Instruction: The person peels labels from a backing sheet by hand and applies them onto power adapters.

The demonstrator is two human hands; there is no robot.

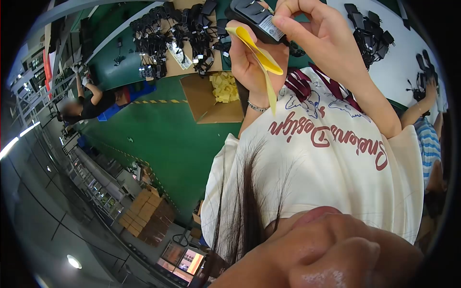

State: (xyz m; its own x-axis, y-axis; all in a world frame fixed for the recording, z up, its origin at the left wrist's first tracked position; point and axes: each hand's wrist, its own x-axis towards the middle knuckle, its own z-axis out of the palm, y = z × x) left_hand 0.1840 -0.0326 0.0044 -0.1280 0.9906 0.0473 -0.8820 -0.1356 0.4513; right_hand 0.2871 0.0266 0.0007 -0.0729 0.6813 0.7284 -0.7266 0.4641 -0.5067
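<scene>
A black power adapter [252, 18] with metal plug prongs and a printed white label [272, 28] is at the top centre of the head view. My left hand [257, 65] is closed around the adapter from below and also holds a bent yellow paper strip [263, 60], which hangs down past the wrist. My right hand [319, 33] reaches in from the right, its thumb on the label's edge and its fingers curled at the adapter's side. Part of the adapter is hidden by the fingers.
Many black adapters with cables [175, 33] lie on the bench at left. Below them stands an open cardboard box [199, 103] holding yellow paper pieces [224, 86]. More adapters [370, 36] lie on a white table [403, 57] at right. A co-worker's arm [422, 103] is at far right; another person is at left.
</scene>
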